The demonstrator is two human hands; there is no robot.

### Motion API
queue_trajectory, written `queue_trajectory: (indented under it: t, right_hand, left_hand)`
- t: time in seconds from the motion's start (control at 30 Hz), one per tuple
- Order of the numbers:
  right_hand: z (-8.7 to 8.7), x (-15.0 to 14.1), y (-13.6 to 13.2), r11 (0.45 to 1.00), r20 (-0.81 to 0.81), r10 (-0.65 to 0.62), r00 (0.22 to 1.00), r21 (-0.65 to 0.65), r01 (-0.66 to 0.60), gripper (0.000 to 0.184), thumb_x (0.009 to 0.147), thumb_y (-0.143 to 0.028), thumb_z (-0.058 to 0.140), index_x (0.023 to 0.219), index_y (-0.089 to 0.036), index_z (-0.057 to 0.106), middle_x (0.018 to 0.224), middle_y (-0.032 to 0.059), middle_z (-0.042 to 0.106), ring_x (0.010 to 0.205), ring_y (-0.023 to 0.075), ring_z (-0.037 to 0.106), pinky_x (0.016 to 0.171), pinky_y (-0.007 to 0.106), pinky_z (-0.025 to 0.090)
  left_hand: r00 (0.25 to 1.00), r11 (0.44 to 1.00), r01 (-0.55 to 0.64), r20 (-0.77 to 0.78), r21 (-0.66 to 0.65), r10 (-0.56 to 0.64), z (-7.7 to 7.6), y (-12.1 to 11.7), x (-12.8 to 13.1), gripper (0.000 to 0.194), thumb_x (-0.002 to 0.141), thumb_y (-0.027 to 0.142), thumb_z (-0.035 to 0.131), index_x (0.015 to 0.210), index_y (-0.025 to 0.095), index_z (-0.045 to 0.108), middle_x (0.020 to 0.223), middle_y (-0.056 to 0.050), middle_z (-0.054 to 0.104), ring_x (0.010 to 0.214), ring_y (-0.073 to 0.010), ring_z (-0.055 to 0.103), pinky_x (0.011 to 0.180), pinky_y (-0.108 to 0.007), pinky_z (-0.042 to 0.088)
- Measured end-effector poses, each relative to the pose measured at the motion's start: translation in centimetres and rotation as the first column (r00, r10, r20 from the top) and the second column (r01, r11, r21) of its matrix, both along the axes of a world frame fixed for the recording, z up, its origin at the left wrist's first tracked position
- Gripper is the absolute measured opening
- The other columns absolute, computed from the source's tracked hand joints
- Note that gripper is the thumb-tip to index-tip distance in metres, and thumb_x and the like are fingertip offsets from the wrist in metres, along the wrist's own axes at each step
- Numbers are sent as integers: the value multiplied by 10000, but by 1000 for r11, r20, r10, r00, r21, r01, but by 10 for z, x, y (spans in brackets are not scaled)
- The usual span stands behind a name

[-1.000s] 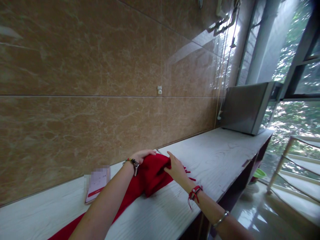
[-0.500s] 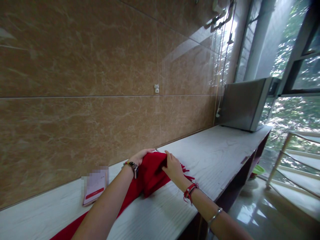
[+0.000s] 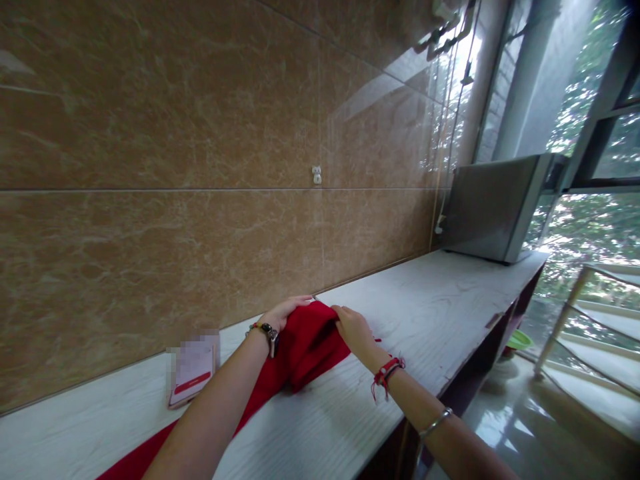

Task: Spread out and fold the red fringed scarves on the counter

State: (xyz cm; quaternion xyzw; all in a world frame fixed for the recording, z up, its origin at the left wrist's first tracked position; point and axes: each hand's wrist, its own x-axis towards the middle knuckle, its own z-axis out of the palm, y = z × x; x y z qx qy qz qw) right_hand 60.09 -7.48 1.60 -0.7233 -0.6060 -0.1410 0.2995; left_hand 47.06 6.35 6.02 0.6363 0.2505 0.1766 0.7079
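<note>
A red scarf (image 3: pixel 313 343) is bunched and folded up on the white counter, with one long end running down to the lower left beneath my left forearm. My left hand (image 3: pixel 281 315) holds the bunch by its far left edge, fingers reaching along the top and thumb hidden. On the other side, my right hand (image 3: pixel 354 331) pinches the upper right corner of the cloth between thumb and fingers. Only a bit of red fringe shows beyond my right wrist. Left of my left forearm lies a phone (image 3: pixel 193 377) with a partly blurred screen.
The white counter (image 3: pixel 410 300) runs along a brown tiled wall (image 3: pixel 165 253). A grey box-shaped appliance (image 3: pixel 493 210) stands at its far right end. Beyond the front edge are a metal-railed rack (image 3: pixel 565 317) and a green bowl-like thing (image 3: pixel 520 340) near the floor.
My right hand has moved slightly right and closed on the scarf's corner, pulling the cloth that way. The fringe is now mostly covered. My left hand stays nearly in place.
</note>
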Motion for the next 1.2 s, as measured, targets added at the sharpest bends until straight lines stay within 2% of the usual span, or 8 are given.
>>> queue_trajectory:
  t: [0.2, 0.4, 0.53, 0.67, 0.87, 0.97, 1.1, 1.2]
  right_hand:
    - [-4, 15, 7, 989, 139, 115, 984, 78, -127, 481, 766, -7, 315, 1220, -114, 431, 1043, 118, 607, 922, 185, 568, 804, 307, 446]
    - [-24, 33, -1, 944, 271, 327, 905, -140, -299, 536, 786, -17, 336, 1294, -186, 360, 1286, 112, 439, 1029, 191, 535, 854, 330, 443]
    - [-29, 44, -4, 943, 207, 313, 927, -185, -277, 610, 769, 4, 350, 1335, -214, 287, 1318, 100, 401, 1060, 184, 522, 889, 313, 431]
    - [-21, 46, -2, 935, 211, 348, 914, -148, -322, 594, 778, 12, 334, 1331, -200, 297, 1336, 92, 376, 1160, 175, 428, 950, 321, 383]
    - [-11, 38, -3, 905, 218, 417, 882, -187, -382, 586, 785, 2, 337, 1318, -240, 314, 1328, 48, 396, 1208, 165, 364, 966, 358, 368]
    - [-12, 38, -4, 906, 200, 400, 895, -232, -353, 596, 769, 6, 348, 1313, -235, 325, 1320, 54, 407, 1204, 166, 369, 962, 355, 370]
    - [-13, 36, -4, 903, 237, 394, 888, -279, -326, 612, 741, 13, 348, 1315, -197, 324, 1317, 73, 409, 1201, 158, 373, 958, 329, 368]
    - [-8, 28, -3, 917, 328, 388, 861, -233, -324, 591, 744, -26, 380, 1316, -163, 318, 1325, 97, 392, 1209, 181, 358, 949, 359, 369]
  left_hand:
    - [998, 980, -55, -32, 193, 63, 11, 2, -1, 495, 672, 240, 642, 1139, 163, 499, 981, -73, 647, 821, -141, 607, 761, -251, 460]
    - [976, 900, -44, -174, 435, 132, -5, -10, -12, 344, 664, 401, 608, 872, 127, 619, 861, -44, 656, 853, -189, 557, 767, -266, 408]
    - [962, 851, 52, -255, 522, 97, -8, -16, -45, 466, 679, 515, 543, 961, 149, 606, 948, -41, 637, 872, -179, 541, 760, -245, 390]
    - [854, 769, 225, -501, 598, 140, -4, -14, -95, 622, 634, 500, 592, 1132, 135, 515, 786, -20, 636, 695, -152, 549, 594, -221, 385]
    - [934, 844, 96, -340, 527, 106, 12, -22, -143, 437, 720, 486, 516, 1047, 199, 564, 991, -19, 624, 881, -152, 549, 702, -194, 398]
    - [931, 854, 44, -332, 518, 153, 6, -25, -148, 464, 724, 498, 504, 1074, 196, 535, 869, -8, 643, 763, -149, 570, 630, -201, 410]
    - [880, 756, 149, -434, 638, 193, -19, -25, -146, 373, 697, 466, 545, 943, 192, 605, 690, 7, 626, 644, -150, 557, 587, -209, 404]
    - [887, 642, 111, -368, 758, 281, -32, -31, -143, 363, 767, 413, 465, 1033, 193, 576, 839, -32, 634, 764, -172, 570, 705, -248, 421]
